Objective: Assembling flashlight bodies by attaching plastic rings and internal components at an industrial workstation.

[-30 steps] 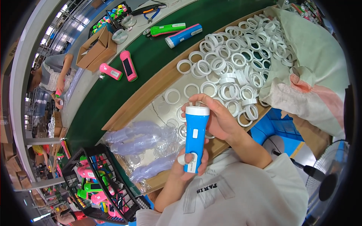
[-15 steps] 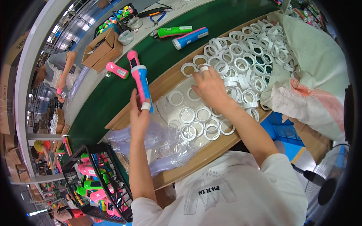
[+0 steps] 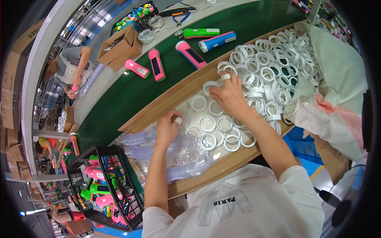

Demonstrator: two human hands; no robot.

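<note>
My right hand [image 3: 230, 97] is closed with its fingertips on a white plastic ring [image 3: 208, 88] at the far side of the cardboard tray. Beside it lies a big heap of white rings [image 3: 274, 75]. My left hand [image 3: 167, 129] is curled over the tray's left part, thumb and fingers together. What it pinches, if anything, I cannot make out. Below and beside it are clear round discs [image 3: 182, 158] and stacks in pale violet film [image 3: 180, 173]. Each hand wears a white finger cover. Beyond the tray, a pink flashlight with a dark panel [image 3: 191, 54] lies on the green belt.
More flashlights, green [image 3: 201, 33], blue [image 3: 217, 41] and pink [image 3: 156, 65], lie on the belt [image 3: 107, 107]. A black crate [image 3: 105, 190] of flashlights stands at left. A white sack [image 3: 333, 79] covers the tray's right end. A co-worker [image 3: 75, 71] sits across the belt.
My left hand has let go of a pink and blue flashlight and come down into the tray. A pink flashlight now lies beyond the tray. My right hand stays at the rings. The view has shifted.
</note>
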